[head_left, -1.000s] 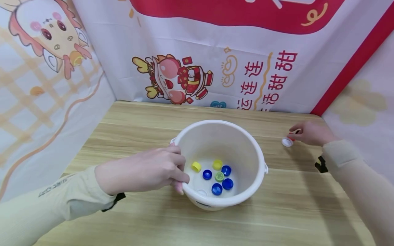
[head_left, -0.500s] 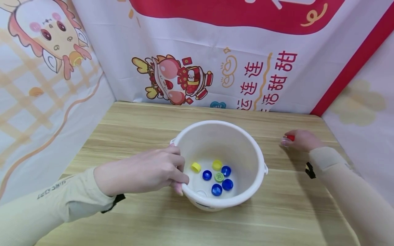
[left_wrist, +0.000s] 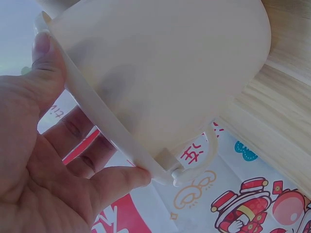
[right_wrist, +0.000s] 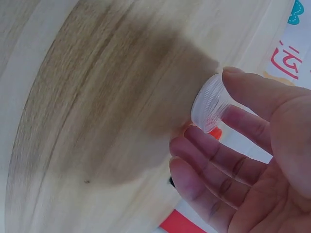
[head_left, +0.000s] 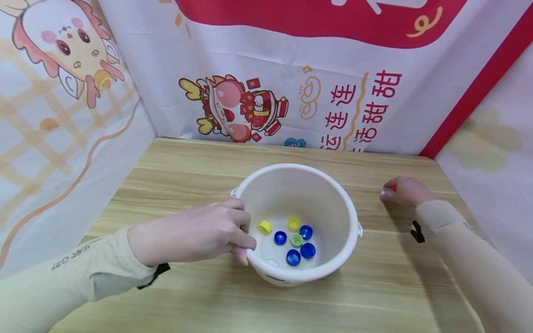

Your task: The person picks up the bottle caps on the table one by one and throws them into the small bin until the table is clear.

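Observation:
A white plastic bucket (head_left: 351,217) stands on the wooden table. My left hand (head_left: 204,229) grips its rim; the left wrist view has the fingers curled over the bucket's edge (left_wrist: 104,114). Inside lie several blue bottle caps (head_left: 293,257), two yellow caps (head_left: 265,226) and a green cap (head_left: 296,240). At the table's far right, my right hand (head_left: 408,190) pinches a clear ribbed bottle cap (right_wrist: 209,102) between thumb and finger. Just behind that one, a red cap-like piece (right_wrist: 215,132) shows, partly hidden by the fingers.
The wooden table (head_left: 187,300) extends around the bucket. A printed cloth (head_left: 258,55) hangs along the back edge, with cloth panels at the left (head_left: 62,152) and right (head_left: 495,134). A small handle lug (head_left: 360,229) sticks out from the bucket's right side.
My right hand has shifted slightly left and down over the clear and red pieces, covering more of them. The left hand and the bucket have stayed put.

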The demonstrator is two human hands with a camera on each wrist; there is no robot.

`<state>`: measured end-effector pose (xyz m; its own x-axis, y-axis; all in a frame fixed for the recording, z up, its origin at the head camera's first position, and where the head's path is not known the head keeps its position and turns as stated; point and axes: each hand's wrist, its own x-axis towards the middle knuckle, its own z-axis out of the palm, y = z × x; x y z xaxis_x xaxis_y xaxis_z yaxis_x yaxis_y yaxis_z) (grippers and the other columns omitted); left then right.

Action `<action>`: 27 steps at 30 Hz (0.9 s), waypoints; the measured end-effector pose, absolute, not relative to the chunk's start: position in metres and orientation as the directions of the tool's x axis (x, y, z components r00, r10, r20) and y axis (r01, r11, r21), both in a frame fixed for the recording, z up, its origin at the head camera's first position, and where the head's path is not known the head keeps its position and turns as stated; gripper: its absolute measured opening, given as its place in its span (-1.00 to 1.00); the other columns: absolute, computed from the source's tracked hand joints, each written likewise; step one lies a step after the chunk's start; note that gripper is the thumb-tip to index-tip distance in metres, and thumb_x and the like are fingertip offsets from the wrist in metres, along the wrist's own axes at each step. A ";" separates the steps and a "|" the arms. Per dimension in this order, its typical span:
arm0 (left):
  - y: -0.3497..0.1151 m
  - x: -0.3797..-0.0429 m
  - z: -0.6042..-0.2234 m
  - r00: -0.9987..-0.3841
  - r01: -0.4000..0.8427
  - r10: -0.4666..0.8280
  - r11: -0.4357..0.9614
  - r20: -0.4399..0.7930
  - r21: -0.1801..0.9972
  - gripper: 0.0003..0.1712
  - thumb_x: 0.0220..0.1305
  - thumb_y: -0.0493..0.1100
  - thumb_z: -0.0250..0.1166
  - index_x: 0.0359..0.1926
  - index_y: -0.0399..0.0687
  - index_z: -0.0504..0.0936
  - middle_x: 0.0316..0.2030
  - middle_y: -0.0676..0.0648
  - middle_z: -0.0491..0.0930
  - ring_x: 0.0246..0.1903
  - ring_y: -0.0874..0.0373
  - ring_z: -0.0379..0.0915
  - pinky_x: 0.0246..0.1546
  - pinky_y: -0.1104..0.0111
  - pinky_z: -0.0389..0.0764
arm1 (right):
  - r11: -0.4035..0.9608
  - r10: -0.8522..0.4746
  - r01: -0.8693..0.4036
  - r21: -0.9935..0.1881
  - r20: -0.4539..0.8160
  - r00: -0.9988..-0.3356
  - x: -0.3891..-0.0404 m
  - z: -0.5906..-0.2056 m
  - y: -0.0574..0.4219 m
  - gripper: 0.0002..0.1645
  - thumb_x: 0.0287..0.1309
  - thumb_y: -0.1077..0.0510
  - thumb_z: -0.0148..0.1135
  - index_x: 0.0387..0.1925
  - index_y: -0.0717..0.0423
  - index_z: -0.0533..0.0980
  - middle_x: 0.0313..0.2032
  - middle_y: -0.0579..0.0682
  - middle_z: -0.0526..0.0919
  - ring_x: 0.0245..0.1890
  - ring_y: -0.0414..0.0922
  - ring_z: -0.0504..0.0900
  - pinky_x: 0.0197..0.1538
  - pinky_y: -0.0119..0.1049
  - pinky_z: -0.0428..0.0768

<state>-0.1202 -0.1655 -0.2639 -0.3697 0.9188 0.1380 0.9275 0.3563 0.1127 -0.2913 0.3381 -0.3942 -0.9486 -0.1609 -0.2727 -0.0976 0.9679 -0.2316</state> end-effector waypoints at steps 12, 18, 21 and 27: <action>-0.167 -0.119 -0.265 -0.358 0.933 0.920 0.346 0.157 0.100 -0.75 0.19 0.14 0.35 -0.22 0.18 0.80 -0.34 0.09 0.58 -0.23 0.16 0.38 -0.24 0.43 0.57 | 0.946 -0.274 -0.237 -0.221 -0.155 -0.949 -0.277 -0.359 0.330 -0.48 0.26 0.07 0.26 0.04 0.46 0.53 -0.08 0.38 0.63 -0.07 0.32 0.58 0.04 0.28 0.50; -0.166 -0.120 -0.266 -0.342 0.939 0.924 0.331 0.172 0.089 -0.75 0.21 0.15 0.33 -0.24 0.18 0.79 -0.35 0.09 0.57 -0.25 0.17 0.36 -0.27 0.44 0.54 | 0.953 -0.284 -0.267 -0.141 -0.124 -0.951 -0.267 -0.315 0.315 -0.47 0.25 0.03 0.28 0.08 0.37 0.54 -0.34 0.14 0.71 -0.29 0.12 0.63 -0.11 0.17 0.59; -0.166 -0.119 -0.266 -0.344 0.939 0.923 0.332 0.171 0.091 -0.75 0.20 0.15 0.34 -0.24 0.18 0.79 -0.35 0.09 0.57 -0.25 0.17 0.36 -0.28 0.45 0.54 | 0.955 -0.279 -0.264 -0.137 -0.109 -0.954 -0.260 -0.289 0.302 -0.47 0.23 0.01 0.30 0.08 0.33 0.55 -0.41 0.06 0.66 -0.40 0.02 0.57 -0.30 0.04 0.63; -0.167 -0.120 -0.266 -0.349 0.936 0.921 0.335 0.170 0.104 -0.76 0.20 0.15 0.33 -0.24 0.20 0.79 -0.36 0.09 0.57 -0.25 0.17 0.37 -0.27 0.45 0.54 | 0.951 -0.285 -0.277 -0.135 -0.044 -0.958 -0.238 -0.239 0.271 -0.46 0.18 0.03 0.37 0.13 0.22 0.55 -0.46 0.02 0.55 -0.47 -0.03 0.46 -0.45 -0.19 0.56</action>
